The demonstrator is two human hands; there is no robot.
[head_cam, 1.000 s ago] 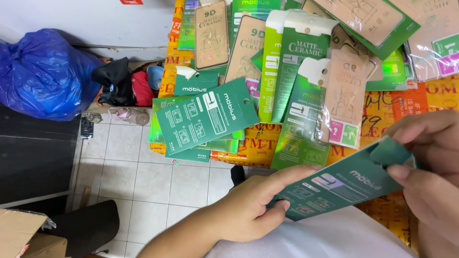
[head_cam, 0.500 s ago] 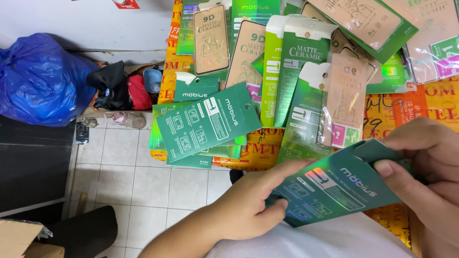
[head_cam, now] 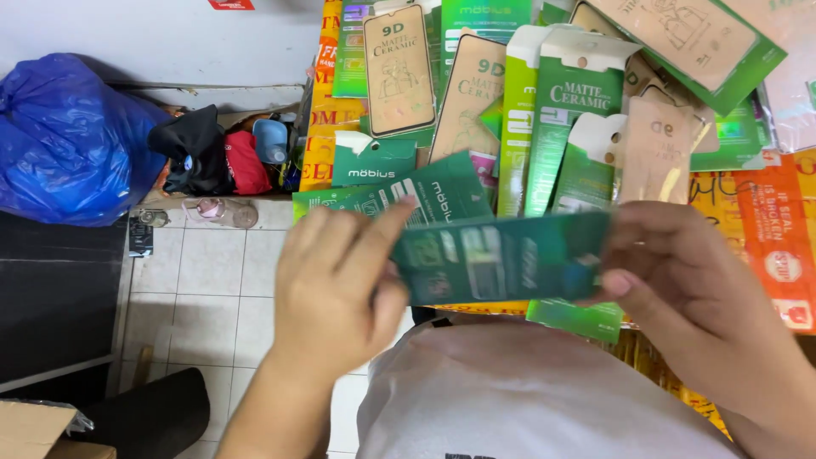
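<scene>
Head view. A dark green flat packet (head_cam: pixel 501 268), motion-blurred, is held level in mid-air between both hands, just near of the worktop (head_cam: pixel 769 212) edge and above the person's white shirt (head_cam: pixel 527 395). The left hand (head_cam: pixel 336 289) covers the packet's left end, back of the hand toward the camera; its grip is closed on that end, fingers hidden behind the card. The right hand (head_cam: pixel 693 280) pinches the right end, thumb on the near face.

Surroundings: the worktop, wrapped in orange-and-yellow printed sheeting, carries an overlapping heap of green packets (head_cam: pixel 557 110) and tan screen-protector sleeves (head_cam: pixel 399 72); the held packet and both hands hide the heap's near edge.

Left of the worktop, on the tiled floor (head_cam: pixel 212 289), lie a blue plastic bag (head_cam: pixel 68 140), dark and red cloth items (head_cam: pixel 212 153), and, at the near left corner, a cardboard box (head_cam: pixel 34 429).
</scene>
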